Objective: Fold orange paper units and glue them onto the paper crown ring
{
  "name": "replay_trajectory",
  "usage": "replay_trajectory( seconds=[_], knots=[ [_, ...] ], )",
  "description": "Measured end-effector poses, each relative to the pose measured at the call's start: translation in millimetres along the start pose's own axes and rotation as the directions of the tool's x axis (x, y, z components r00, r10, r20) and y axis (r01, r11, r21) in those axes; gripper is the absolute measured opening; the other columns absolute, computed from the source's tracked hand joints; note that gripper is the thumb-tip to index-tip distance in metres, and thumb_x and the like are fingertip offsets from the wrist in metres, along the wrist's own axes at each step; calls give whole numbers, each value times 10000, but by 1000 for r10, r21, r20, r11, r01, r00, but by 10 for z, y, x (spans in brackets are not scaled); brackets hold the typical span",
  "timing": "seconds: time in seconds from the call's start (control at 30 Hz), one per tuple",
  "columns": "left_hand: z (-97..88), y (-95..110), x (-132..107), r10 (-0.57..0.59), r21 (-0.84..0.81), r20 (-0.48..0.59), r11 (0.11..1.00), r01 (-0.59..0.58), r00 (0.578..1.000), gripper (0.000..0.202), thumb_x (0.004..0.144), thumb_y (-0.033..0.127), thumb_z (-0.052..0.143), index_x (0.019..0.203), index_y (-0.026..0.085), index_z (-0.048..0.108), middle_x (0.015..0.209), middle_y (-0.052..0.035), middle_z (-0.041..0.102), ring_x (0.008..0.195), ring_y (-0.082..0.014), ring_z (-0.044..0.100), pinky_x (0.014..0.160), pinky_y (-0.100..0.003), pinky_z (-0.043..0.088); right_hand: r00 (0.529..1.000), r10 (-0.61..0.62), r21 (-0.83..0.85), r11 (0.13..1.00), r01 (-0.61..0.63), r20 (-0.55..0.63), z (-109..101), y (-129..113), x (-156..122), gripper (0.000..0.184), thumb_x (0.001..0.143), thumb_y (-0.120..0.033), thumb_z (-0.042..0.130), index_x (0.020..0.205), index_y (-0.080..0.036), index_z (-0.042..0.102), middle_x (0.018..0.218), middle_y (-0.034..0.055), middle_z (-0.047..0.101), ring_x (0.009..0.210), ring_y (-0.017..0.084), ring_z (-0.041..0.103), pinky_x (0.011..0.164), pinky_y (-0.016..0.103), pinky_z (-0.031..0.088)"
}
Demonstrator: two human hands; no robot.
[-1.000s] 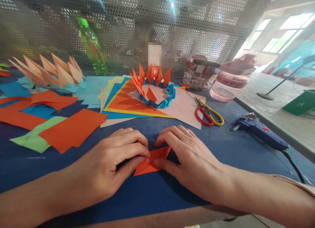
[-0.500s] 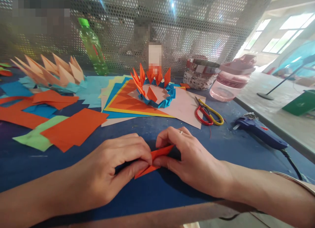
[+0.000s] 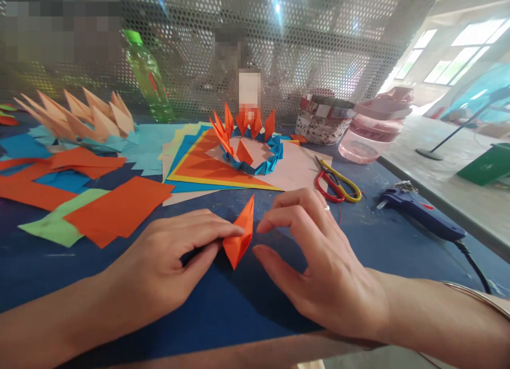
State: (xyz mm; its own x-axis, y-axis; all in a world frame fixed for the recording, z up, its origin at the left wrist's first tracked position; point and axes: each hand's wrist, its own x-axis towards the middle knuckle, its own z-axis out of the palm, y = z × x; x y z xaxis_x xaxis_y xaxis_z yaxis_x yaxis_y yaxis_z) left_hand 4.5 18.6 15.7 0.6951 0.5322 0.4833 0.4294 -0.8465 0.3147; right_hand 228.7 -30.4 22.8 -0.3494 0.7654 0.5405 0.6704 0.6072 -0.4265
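Between thumb and fingers, my left hand (image 3: 187, 246) pinches a folded orange paper piece (image 3: 241, 236), whose pointed tip stands up and away from me. My right hand (image 3: 311, 252) is just to the right of it, thumb and fingers curved apart with nothing between them. Beyond my hands, a ring of folded blue paper (image 3: 274, 157) with orange pointed petals (image 3: 244, 152) on it rests on stacked coloured sheets (image 3: 199, 164). To the left lie loose orange paper rectangles (image 3: 123, 204) and a light green strip (image 3: 59, 225).
Red-and-yellow-handled scissors (image 3: 338, 183) and a blue glue gun (image 3: 422, 212) with a cord lie at right. Behind them stand a round tub (image 3: 324, 122) and a pink bottle (image 3: 370, 127). Back left are a peach-petalled paper piece (image 3: 83, 116) and a green bottle (image 3: 147, 76).
My right hand has let go of the orange paper and opened to the right. The paper, held in my left hand, has turned so its tip points up.
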Motion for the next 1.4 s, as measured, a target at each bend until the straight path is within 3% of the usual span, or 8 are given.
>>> replay_trajectory(
  seconds=[0.1, 0.23, 0.33, 0.43, 0.6, 0.7, 0.93, 1.4],
  knots=[
    [3, -22, -9, 67, 106, -65, 993, -60, 996, 235, 893, 133, 543, 1088, 233, 629, 947, -8, 739, 890, -171, 684, 807, -280, 534, 989, -48, -41, 998, 54, 139, -3, -9, 16, 212, 860, -359, 659, 945, -191, 562, 946, 57, 607, 894, 215, 561, 835, 395, 415],
    [-48, 16, -43, 211, 244, -11, 949, -202, 977, 165, 919, 172, 518, 1036, 223, 623, 854, -5, 718, 782, -182, 645, 768, -341, 489, 961, -19, -69, 997, 40, 276, 29, 2, 36, 380, 805, -513, 691, 905, -161, 589, 878, 53, 623, 816, 213, 556, 792, 388, 391],
    [-41, 65, -58, 275, 301, 19, 915, -268, 961, 115, 904, 170, 551, 951, 218, 644, 756, 6, 674, 705, -180, 586, 668, -337, 446, 962, -22, -103, 993, 52, 273, 57, 11, 25, 240, 887, -394, 627, 893, -154, 611, 899, 56, 629, 821, 202, 554, 782, 369, 383],
    [3, 105, -63, 247, 288, -9, 929, -234, 969, 102, 903, 174, 575, 859, 217, 657, 778, 8, 654, 726, -165, 574, 656, -305, 442, 963, -82, -102, 989, 111, 255, 75, 24, 2, 157, 951, -247, 529, 887, -153, 637, 907, 58, 644, 831, 189, 563, 786, 352, 390],
    [33, 125, -80, 177, 130, 27, 975, -179, 984, 140, 936, 183, 538, 993, 196, 664, 1104, -26, 678, 1036, -158, 609, 926, -266, 476, 943, -200, -30, 976, 215, 265, 62, 38, -5, 236, 980, -168, 449, 879, -127, 659, 898, 74, 674, 854, 181, 596, 800, 322, 430],
    [29, 119, -102, 198, 110, 20, 974, -199, 980, 165, 940, 158, 523, 1040, 191, 651, 1065, -17, 712, 1018, -137, 636, 1009, -271, 445, 932, -233, -26, 968, 250, 279, 50, 43, 0, 259, 983, -168, 449, 841, -120, 660, 861, 68, 680, 841, 173, 610, 814, 317, 445],
    [29, 116, -107, 168, 66, 35, 983, -170, 985, 145, 932, 151, 531, 1017, 208, 634, 990, 7, 738, 915, -130, 672, 948, -271, 486, 943, -157, -29, 984, 173, 293, 46, 49, 6, 285, 970, -260, 507, 749, -136, 638, 823, 60, 667, 789, 168, 584, 771, 325, 456],
    [37, 133, -50, 87, -54, 19, 995, -86, 996, 152, 875, 120, 609, 958, 232, 671, 957, 44, 744, 904, -99, 669, 864, -213, 503, 934, 61, 57, 995, -86, 352, 10, 84, 29, 98, 875, -254, 662, 810, -183, 643, 896, 28, 640, 892, 187, 529, 788, 334, 429]
  ],
)
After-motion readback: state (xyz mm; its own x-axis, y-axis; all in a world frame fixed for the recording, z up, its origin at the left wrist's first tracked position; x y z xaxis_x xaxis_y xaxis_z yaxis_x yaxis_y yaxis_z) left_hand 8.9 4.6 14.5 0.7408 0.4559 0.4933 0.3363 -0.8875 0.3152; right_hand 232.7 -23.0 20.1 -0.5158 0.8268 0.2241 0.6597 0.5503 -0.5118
